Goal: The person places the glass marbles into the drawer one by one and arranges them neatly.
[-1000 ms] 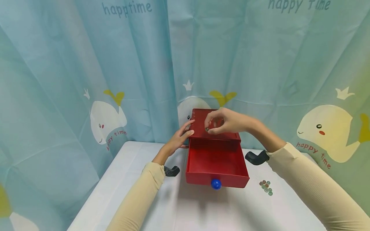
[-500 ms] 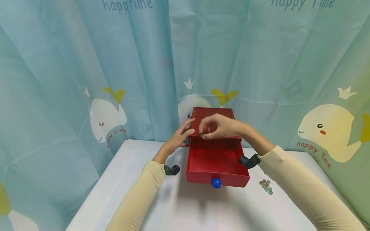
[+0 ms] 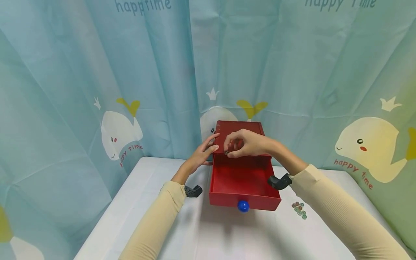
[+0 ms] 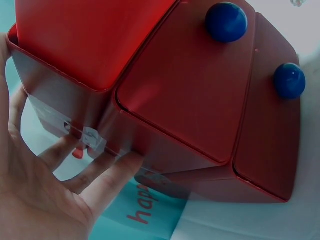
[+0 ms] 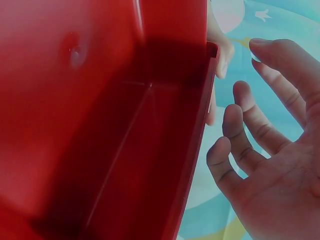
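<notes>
A red chest of drawers (image 3: 238,126) stands on the table, its top drawer (image 3: 243,202) pulled out. Inside, the drawer shows bare red in the head view. My left hand (image 3: 196,160) rests against the chest's left side, fingers spread along it and thumb at the top edge. Above the front of the chest top, my right hand (image 3: 247,145) pinches a small round button-like piece (image 3: 226,152) between thumb and forefinger. Its other fingers are loosely bent and apart from the drawer in the right wrist view. The piece is mostly hidden by the fingertips.
Several small round green and reddish pieces (image 3: 299,210) lie on the white table (image 3: 182,231), right of the drawer. A blue knob (image 3: 243,206) juts from the drawer front. Two lower drawers with blue knobs (image 4: 226,22) are closed. A whale-print curtain (image 3: 169,72) hangs behind.
My right hand has moved slightly left and down with the small piece, then stayed nearly still over the last half second. The left hand and the drawer hold their places.
</notes>
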The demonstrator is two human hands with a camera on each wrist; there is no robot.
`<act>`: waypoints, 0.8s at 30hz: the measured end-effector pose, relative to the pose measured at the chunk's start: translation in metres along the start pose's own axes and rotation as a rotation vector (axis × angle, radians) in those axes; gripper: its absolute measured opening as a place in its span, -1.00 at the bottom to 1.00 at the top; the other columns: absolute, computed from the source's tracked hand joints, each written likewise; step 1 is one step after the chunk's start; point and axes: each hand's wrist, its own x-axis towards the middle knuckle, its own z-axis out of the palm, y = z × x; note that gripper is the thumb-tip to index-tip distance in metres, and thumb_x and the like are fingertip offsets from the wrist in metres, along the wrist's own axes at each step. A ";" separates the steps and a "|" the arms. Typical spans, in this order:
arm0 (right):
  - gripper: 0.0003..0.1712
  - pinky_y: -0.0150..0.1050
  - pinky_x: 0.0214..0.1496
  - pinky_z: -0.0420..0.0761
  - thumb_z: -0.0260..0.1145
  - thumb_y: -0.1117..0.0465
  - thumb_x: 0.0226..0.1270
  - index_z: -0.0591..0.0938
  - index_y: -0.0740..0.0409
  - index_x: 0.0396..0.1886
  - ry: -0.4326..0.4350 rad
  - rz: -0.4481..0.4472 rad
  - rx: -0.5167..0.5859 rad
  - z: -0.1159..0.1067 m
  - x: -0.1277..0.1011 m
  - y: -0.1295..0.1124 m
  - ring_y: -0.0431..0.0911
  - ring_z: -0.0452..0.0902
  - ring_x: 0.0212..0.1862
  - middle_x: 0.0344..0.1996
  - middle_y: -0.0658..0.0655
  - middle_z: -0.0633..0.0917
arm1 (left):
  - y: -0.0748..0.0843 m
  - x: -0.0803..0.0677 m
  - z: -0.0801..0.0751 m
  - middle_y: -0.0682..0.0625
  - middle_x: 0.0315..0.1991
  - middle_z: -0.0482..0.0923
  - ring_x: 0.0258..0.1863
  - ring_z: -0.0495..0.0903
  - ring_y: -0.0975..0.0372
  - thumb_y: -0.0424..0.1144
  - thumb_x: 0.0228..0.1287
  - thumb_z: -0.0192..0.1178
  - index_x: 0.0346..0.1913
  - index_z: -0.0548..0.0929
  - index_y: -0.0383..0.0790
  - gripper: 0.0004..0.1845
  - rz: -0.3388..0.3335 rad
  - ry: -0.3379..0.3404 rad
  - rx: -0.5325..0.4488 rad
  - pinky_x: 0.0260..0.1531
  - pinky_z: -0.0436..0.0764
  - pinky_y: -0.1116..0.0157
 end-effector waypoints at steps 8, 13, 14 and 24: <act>-0.84 -0.11 -0.14 0.69 0.51 0.19 0.29 0.73 0.00 -0.16 0.008 0.005 0.005 0.000 -0.001 0.001 -0.04 0.60 -0.25 -0.29 -0.02 0.71 | 0.000 0.000 0.000 -0.08 0.57 0.15 0.43 0.34 -0.06 0.09 0.46 0.08 0.57 0.19 0.42 -0.33 -0.001 0.003 0.000 0.11 0.60 -0.21; -0.84 -0.12 -0.16 0.69 0.51 0.20 0.29 0.73 0.00 -0.16 0.011 0.008 0.013 0.000 -0.001 0.001 -0.04 0.60 -0.26 -0.30 -0.01 0.70 | 0.000 0.000 0.000 -0.08 0.57 0.15 0.43 0.34 -0.06 0.10 0.46 0.07 0.56 0.20 0.43 -0.35 -0.003 0.005 -0.002 0.10 0.60 -0.21; -0.84 -0.12 -0.16 0.69 0.51 0.20 0.29 0.73 0.00 -0.16 0.011 0.006 0.015 0.000 -0.001 0.001 -0.04 0.60 -0.26 -0.30 -0.01 0.70 | 0.000 0.001 0.000 -0.08 0.57 0.15 0.43 0.34 -0.06 0.10 0.46 0.07 0.56 0.20 0.44 -0.35 -0.004 0.005 -0.001 0.10 0.60 -0.21; -0.76 -0.14 -0.16 0.70 0.52 0.15 0.27 0.72 0.06 -0.10 0.013 0.012 0.013 -0.001 -0.002 0.007 -0.04 0.61 -0.25 -0.28 -0.02 0.70 | -0.001 0.001 0.000 -0.07 0.56 0.17 0.44 0.33 -0.06 0.09 0.47 0.07 0.58 0.18 0.42 -0.34 -0.002 0.003 0.000 0.11 0.59 -0.22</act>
